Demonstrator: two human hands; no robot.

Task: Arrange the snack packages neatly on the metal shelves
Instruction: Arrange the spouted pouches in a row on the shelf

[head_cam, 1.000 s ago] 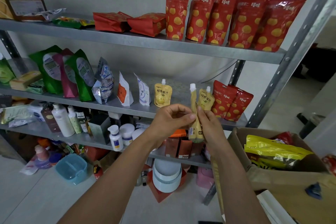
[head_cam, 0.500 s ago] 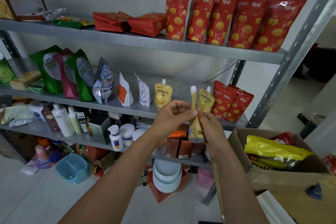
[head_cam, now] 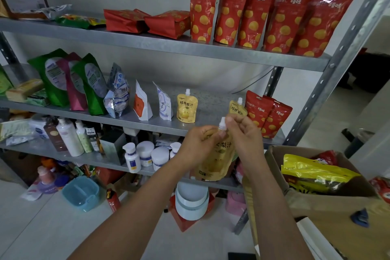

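I hold a yellow spouted juice pouch (head_cam: 218,159) in front of the metal shelves (head_cam: 160,125), its printed face turned toward me. My left hand (head_cam: 197,143) grips its upper left side. My right hand (head_cam: 245,133) pinches the pouch near its white spout. Two matching yellow pouches stand on the middle shelf: one (head_cam: 186,107) upright, another (head_cam: 237,108) just behind my right hand. Red snack bags (head_cam: 267,112) stand at the shelf's right end, and several taller red bags (head_cam: 274,12) line the top shelf.
Green and pink bags (head_cam: 69,82) and white pouches (head_cam: 142,103) fill the middle shelf's left. Bottles and jars (head_cam: 69,137) crowd the lower shelf. A cardboard box (head_cam: 316,200) with a yellow bag (head_cam: 314,172) sits at right. A blue basket (head_cam: 81,193) lies on the floor.
The pouch was held edge-on and higher; it has been turned face-on and lowered, and both hands moved down with it.
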